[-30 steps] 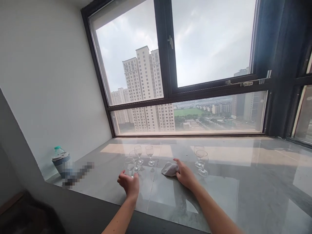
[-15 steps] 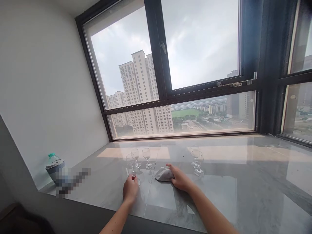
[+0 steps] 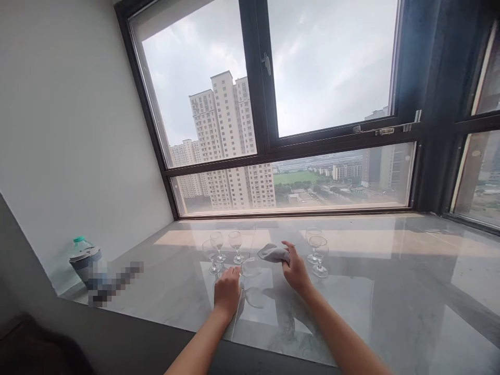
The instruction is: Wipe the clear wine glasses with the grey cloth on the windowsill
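1. Window sill (image 3: 344, 307): hard, glossy; a slip could chip glass, so best to work well in from its front edge.
2. Hands: left hand (image 3: 227, 289) closed on the stem end of the held glass (image 3: 251, 267), exact finger placing hidden. Right hand (image 3: 296, 268) pinches the cloth (image 3: 273, 253), index finger sticking out.
3. Three upright glasses (image 3: 235, 240) just beyond left hand, two more glasses (image 3: 320, 250) near right hand. Easy to knock; small wrist moves advised.
4. Cloth: bunched, just beside the bowl; can't tell if touching. Step looks like bringing cloth and glass together; spread it, press lightly.
5. Held glass: between the hands, tipped sideways, bowl toward cloth, seemingly above the sill. Steadying close to the bowl should spare the stem.
6. Writing: cup (image 3: 80, 268) partly mosaicked, nothing legible; bottle (image 3: 79, 240), green cap, no readable label. No brand visible on glassware or cloth.
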{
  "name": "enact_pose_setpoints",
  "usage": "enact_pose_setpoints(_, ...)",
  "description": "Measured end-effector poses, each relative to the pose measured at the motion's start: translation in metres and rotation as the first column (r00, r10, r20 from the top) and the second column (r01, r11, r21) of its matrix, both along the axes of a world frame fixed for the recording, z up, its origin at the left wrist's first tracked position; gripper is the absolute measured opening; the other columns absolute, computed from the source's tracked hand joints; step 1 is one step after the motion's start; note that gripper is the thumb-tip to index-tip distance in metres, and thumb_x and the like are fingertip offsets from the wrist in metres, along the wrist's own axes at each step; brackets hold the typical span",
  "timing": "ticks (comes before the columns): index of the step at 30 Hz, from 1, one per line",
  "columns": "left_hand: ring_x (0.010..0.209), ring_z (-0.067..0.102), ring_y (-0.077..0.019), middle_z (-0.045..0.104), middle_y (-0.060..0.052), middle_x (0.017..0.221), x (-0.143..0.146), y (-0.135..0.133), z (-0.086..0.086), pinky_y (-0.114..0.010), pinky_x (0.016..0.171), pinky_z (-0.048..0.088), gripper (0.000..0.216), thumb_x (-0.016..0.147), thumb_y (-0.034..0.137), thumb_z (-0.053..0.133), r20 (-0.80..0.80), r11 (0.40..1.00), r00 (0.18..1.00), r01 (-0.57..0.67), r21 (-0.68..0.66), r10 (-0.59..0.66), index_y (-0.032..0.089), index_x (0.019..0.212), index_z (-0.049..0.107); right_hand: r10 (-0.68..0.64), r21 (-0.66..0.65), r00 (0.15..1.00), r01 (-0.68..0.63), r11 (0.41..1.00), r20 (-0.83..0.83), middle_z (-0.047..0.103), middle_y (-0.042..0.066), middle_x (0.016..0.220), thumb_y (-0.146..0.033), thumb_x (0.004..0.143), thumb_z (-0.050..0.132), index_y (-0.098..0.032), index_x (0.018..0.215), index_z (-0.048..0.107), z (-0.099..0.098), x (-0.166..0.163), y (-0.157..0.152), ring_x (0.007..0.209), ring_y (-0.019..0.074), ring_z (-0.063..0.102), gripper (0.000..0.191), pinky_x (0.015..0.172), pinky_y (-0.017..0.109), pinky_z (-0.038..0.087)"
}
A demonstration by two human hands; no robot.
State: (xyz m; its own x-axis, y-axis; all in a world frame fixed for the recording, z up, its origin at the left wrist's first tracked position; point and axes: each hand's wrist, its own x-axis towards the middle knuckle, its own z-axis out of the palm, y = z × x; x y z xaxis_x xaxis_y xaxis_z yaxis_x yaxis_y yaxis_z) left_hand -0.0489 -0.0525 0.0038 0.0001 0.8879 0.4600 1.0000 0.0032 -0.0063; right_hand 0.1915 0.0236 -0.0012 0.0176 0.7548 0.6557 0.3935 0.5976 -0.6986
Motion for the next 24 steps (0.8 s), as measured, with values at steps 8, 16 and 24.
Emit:
enact_pose_setpoints(8,0.089,0.066,-0.0198,0.068,-0.008,0.094,0.007,0.009,0.003,-0.027,0.067,0.049,0.057,0.089,0.003,0.039,-0.082,0.999,0.997,-0.006,-0.037,0.003,0.020,0.144,0.045,0.073,0.034,0.997,-0.071,0.997,-0.038,0.065,0.004,0.099,-0.011,0.073,0.041,-0.023,0.129,0.044,0.009,0.000,-0.009,0.082,0.0169,0.063,0.058,0.078,0.033,0.051)
enact_pose_setpoints(16,0.084,0.066,-0.0189,0.068,-0.008,0.092,0.007,0.010,0.000,-0.027,0.068,0.050,0.059,0.091,0.006,0.039,-0.095,0.999,0.995,-0.004,-0.039,0.001,0.022,0.147,0.041,0.085,0.045,0.990,-0.091,0.995,0.116,0.063,0.006,0.112,-0.004,0.067,0.040,-0.026,0.130,0.046,0.006,-0.003,-0.014,0.104,0.0199,0.060,0.067,0.089,0.036,0.047)
enact_pose_setpoints(24,0.091,0.065,-0.0206,0.068,-0.009,0.098,0.012,0.009,0.010,-0.029,0.077,0.051,0.058,0.087,0.008,0.044,-0.110,0.979,0.983,0.127,-0.158,-0.145,0.025,0.143,0.046,0.337,-0.115,0.935,-0.325,0.939,0.106,0.065,0.001,0.091,-0.003,0.060,0.043,-0.025,0.125,0.043,0.003,-0.010,-0.015,0.080,0.0161,0.059,0.068,0.081,0.030,0.046)
